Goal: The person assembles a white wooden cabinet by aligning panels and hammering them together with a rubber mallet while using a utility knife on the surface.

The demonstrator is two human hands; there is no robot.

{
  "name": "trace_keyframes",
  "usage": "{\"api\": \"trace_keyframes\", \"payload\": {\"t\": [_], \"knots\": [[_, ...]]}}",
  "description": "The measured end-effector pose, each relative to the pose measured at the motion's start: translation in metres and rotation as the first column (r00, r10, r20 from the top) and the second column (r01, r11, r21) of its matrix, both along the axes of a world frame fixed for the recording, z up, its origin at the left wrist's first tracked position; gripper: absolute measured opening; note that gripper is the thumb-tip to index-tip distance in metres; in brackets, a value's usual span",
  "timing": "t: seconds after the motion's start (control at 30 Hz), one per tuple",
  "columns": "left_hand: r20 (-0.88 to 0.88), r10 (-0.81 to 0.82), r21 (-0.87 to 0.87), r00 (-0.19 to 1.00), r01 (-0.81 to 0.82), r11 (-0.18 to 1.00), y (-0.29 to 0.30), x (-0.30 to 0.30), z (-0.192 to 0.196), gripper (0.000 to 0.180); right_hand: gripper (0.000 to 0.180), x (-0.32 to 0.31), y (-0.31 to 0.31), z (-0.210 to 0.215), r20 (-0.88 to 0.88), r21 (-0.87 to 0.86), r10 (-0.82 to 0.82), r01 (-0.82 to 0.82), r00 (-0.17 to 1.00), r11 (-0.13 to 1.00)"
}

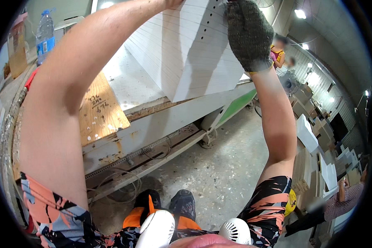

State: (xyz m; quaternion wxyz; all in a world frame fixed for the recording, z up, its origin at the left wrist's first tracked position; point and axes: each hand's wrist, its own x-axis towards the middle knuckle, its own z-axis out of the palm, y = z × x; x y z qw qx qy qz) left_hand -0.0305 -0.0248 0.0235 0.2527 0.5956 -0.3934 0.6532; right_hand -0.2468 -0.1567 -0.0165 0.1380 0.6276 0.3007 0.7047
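A large white panel (pixel 211 62) with faint grain lines and a row of dark holes stands tilted at the front edge of a worktable, one corner pointing down. My right hand (pixel 250 37), in a dark grey knitted glove, is closed at the panel's upper right edge; its fingertips are partly hidden. My left arm reaches up across the table, and only a sliver of my left hand (pixel 174 3) shows at the top of the picture, beside the panel. Its fingers are out of view. Under the panel lies a pale table surface (pixel 132 78).
A wooden board (pixel 99 111) with handwriting lies on the table's left. Beyond are a water bottle (pixel 45 35) and a container of brownish liquid (pixel 18 49). Loose cable (pixel 120 184) hangs below. Across the floor are stacked boards (pixel 304 169), a fan (pixel 288 82) and other people (pixel 345 202).
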Motion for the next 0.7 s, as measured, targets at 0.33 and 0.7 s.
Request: {"api": "trace_keyframes", "payload": {"t": [0.33, 0.7], "knots": [[0.061, 0.170, 0.104, 0.983, -0.176, 0.979, -0.003, 0.017, 0.015, 0.009, 0.028, -0.020, -0.001, 0.003, 0.030, -0.175, -0.482, 0.480, 0.876, 0.860], [0.279, 0.399, 0.137, 0.873, -0.448, 0.884, -0.024, 0.069, 0.038, 0.017, 0.041, -0.045, 0.013, -0.040, 0.067, -0.362, -0.621, 0.599, 0.781, 0.714]]}}
